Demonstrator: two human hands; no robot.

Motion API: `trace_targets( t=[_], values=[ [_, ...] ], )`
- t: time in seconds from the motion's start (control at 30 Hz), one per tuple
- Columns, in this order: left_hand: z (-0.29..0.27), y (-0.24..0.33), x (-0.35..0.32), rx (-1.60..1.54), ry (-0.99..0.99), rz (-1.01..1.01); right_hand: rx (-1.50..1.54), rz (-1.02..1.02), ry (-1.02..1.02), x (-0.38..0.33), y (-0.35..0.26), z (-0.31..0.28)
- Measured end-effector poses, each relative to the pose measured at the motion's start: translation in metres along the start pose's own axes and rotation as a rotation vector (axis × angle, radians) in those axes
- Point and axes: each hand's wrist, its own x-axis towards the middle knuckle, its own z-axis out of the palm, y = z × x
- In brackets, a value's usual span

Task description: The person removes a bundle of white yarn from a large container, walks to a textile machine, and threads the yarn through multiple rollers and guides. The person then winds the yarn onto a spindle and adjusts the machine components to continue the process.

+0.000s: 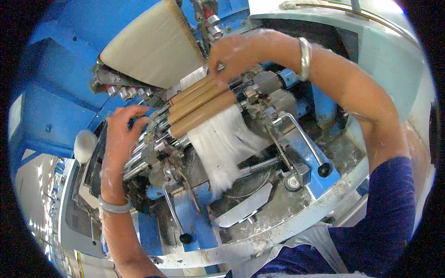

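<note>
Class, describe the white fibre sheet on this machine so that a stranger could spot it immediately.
Find the blue machine, then the tan rollers lying side by side between the two hands. The white fibre sheet hangs from the lowest roller: soft and fluffy, unlike the hard metal around it.

1. The right hand (232, 53) fingertips are hidden behind the tan rollers (201, 104).
2. The fleece (222, 143) lower end is lost among dark machine parts.
3. The cream slab (150, 46) is cut off at the rim.
4. The blue sleeve (384, 217) is cropped below.
</note>
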Motion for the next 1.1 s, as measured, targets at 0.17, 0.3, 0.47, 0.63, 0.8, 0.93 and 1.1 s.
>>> trace_targets(
  t=[0.17,0.3,0.47,0.63,0.8,0.93,1.1],
  values=[
    [0.031,0.045,-0.026,0.455,-0.303,0.214,-0.453,0.008,-0.151,-0.025,-0.039,0.047],
    [0.042,0.039,-0.035,0.589,-0.428,0.247,-0.429,-0.271,-0.032,-0.039,-0.023,0.052],
    [0.024,-0.003,-0.028,0.062,-0.304,0.247,-0.668,-0.036,0.482,-0.023,-0.002,0.021],
    [-0.08,-0.053,-0.058,0.66,0.258,0.212,-0.537,-0.041,0.463,-0.023,-0.077,0.056],
    [-0.176,-0.069,-0.196,0.534,0.276,-0.483,-0.179,-0.69,0.079,-0.044,-0.171,0.095],
    [-0.186,-0.077,-0.333,0.431,0.092,-1.082,-0.031,-0.978,0.163,-0.04,-0.214,0.111],
    [-0.126,-0.103,-0.453,0.474,-0.267,-1.414,-0.011,-1.074,0.142,-0.027,-0.224,0.131]
  ],
)
